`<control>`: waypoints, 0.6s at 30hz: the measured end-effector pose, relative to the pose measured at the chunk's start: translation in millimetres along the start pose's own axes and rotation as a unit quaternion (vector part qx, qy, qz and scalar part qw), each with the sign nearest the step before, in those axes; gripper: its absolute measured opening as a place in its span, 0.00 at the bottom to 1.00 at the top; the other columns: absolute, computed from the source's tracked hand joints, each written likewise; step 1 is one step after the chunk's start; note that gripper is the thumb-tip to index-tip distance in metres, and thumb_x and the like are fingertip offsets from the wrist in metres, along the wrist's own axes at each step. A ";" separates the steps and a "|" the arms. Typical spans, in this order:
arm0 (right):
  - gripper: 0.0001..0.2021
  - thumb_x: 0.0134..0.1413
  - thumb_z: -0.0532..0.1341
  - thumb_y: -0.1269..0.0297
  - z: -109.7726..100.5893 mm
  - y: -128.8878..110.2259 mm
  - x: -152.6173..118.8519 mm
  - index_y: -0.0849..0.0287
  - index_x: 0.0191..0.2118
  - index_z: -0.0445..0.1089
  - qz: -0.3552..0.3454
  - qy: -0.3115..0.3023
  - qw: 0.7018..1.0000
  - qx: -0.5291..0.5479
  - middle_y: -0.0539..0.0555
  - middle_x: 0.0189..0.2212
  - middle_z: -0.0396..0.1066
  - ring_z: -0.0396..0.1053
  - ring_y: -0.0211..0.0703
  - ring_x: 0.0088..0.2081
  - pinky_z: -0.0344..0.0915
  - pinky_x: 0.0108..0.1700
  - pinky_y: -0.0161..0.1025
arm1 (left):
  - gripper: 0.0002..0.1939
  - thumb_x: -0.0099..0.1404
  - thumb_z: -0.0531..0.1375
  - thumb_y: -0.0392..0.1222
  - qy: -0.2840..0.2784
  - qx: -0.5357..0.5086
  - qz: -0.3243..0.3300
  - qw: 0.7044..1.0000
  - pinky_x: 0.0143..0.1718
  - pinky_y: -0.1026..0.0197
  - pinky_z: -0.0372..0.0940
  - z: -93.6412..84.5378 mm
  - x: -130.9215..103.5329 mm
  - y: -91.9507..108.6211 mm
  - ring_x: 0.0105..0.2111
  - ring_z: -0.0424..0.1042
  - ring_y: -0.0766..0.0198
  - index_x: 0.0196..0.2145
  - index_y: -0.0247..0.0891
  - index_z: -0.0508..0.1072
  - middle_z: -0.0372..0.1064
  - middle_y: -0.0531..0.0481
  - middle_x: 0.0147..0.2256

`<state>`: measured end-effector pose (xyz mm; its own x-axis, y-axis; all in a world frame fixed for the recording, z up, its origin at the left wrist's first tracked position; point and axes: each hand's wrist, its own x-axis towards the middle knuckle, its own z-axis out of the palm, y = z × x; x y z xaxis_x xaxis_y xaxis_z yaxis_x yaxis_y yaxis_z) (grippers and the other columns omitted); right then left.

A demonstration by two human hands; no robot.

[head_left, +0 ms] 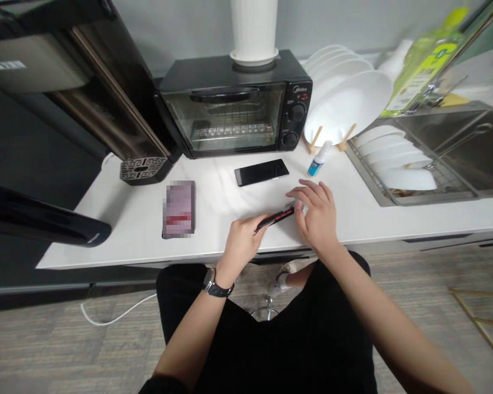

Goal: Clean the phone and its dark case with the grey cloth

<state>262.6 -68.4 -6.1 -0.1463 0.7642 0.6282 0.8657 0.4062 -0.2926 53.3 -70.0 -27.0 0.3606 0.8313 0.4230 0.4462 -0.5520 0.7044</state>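
A thin black object with red marks on its edge [277,218] is tilted above the counter's front part. My left hand [242,241] grips its left end, thumb and fingers closed. My right hand [315,213] is at its right end, fingers spread, the thumb close to or touching it. Behind them a dark phone [262,172] lies flat on the white counter [213,191]. A small spray bottle with a blue label [316,160] stands just beyond my right fingers. A blurred-out purple item with a dark edge [179,209] lies to the left.
A black toaster oven [230,104] stands at the back with a white pot [254,27] on top. At the left is a dark machine with a drip tray [143,168]. White plates [349,104], a green bottle [423,68] and a sink [460,142] with a dish rack are at the right.
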 end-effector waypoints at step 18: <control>0.21 0.74 0.46 0.62 -9.6 35.9 2.8 0.60 0.45 0.76 -0.041 -0.029 0.997 -0.054 0.59 0.39 0.79 0.74 0.52 0.43 0.65 0.48 0.50 | 0.11 0.75 0.61 0.38 -0.002 -0.006 -0.003 1.000 0.38 0.62 0.74 -1.9 1.6 0.2 0.33 0.83 0.61 0.51 0.42 0.82 0.85 0.50 0.39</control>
<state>297.9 -56.5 -7.9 -0.2428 0.7594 0.6036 0.8960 0.4140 -0.1604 52.4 -68.7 -25.2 0.3618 0.8342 0.4162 0.4388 -0.5462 0.7135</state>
